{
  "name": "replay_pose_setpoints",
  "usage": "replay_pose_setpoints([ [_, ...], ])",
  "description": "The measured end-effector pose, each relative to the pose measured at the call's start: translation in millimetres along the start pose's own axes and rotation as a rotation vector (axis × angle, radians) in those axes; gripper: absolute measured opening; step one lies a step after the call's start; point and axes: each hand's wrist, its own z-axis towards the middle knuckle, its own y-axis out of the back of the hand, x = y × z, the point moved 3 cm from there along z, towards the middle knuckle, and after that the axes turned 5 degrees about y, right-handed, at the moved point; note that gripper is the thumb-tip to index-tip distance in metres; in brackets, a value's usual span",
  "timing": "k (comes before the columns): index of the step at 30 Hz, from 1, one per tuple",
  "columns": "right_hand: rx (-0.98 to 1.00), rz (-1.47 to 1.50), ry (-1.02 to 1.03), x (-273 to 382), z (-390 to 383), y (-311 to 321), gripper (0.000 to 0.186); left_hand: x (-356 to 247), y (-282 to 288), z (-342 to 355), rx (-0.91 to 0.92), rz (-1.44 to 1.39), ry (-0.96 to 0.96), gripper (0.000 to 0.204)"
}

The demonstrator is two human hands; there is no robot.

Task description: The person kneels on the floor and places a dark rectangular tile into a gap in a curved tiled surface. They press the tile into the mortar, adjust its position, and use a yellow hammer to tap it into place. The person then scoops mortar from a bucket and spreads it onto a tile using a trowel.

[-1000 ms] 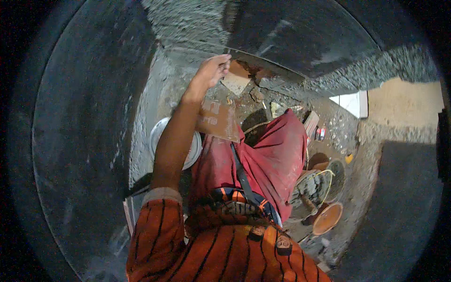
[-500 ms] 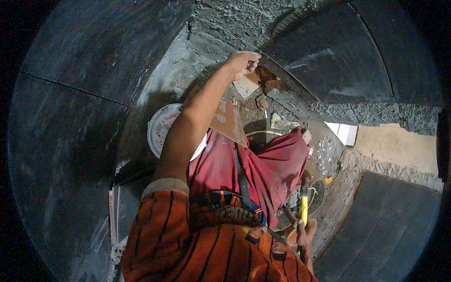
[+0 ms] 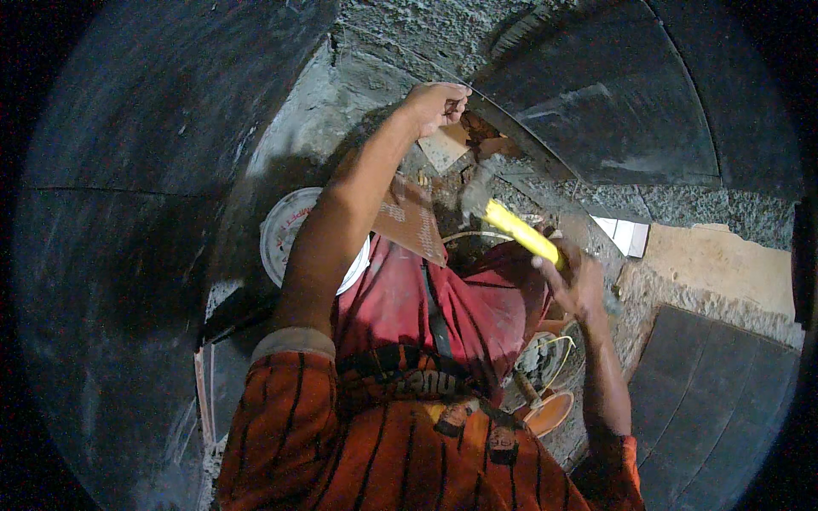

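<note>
My left hand [image 3: 434,104] is raised to the rough grey mortar at the edge of a dark stone slab [image 3: 596,111], its fingers closed on a small thin tool that I cannot make out clearly. Just below it sit a beige tile fragment [image 3: 443,149] and broken reddish bits. My right hand [image 3: 579,277] grips the yellow handle of a hammer [image 3: 521,230]. The hammer's grey head [image 3: 474,196] points up toward the fragment, a little below my left hand.
A white round bucket [image 3: 285,230] stands under my left forearm beside a brown tile piece [image 3: 413,217]. An orange bowl [image 3: 550,413] and tools lie at lower right. Dark slabs line the left wall [image 3: 128,213] and lower right [image 3: 707,409]. A white tile [image 3: 630,237] lies on rough ground.
My right hand has lifted the yellow-handled hammer from low at the right up toward the wall. My left hand has stayed at the slab edge.
</note>
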Motion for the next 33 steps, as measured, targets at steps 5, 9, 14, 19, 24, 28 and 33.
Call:
replay_pose_setpoints([
  [5, -0.017, -0.243, 0.173, -4, 50, 9, 0.049, -2, -5, -4, -0.007, -0.037, 0.012, 0.018],
  [9, 0.063, -0.347, 0.193, 7, 77, 21, 0.051, -1, -4, -3, -0.024, -0.007, 0.019, 0.018],
  [14, 0.086, -0.455, 0.296, 17, 100, 29, 0.054, -3, -4, -3, -0.052, 0.054, 0.034, 0.019],
  [19, 0.063, -0.547, 0.239, 12, 121, 31, 0.055, -5, -4, 2, -0.029, 0.146, -0.069, 0.019],
  [24, 0.029, -0.51, 0.35, 20, 114, 35, 0.057, -4, -1, 1, -0.045, 0.087, 0.035, 0.02],
  [28, 0.051, -0.498, 0.286, 16, 121, 41, 0.056, -2, -4, 4, -0.083, 0.049, -0.014, 0.018],
  [33, 0.099, -0.535, 0.366, 12, 116, 36, 0.061, -3, -2, 4, -0.019, 0.031, 0.03, 0.017],
])
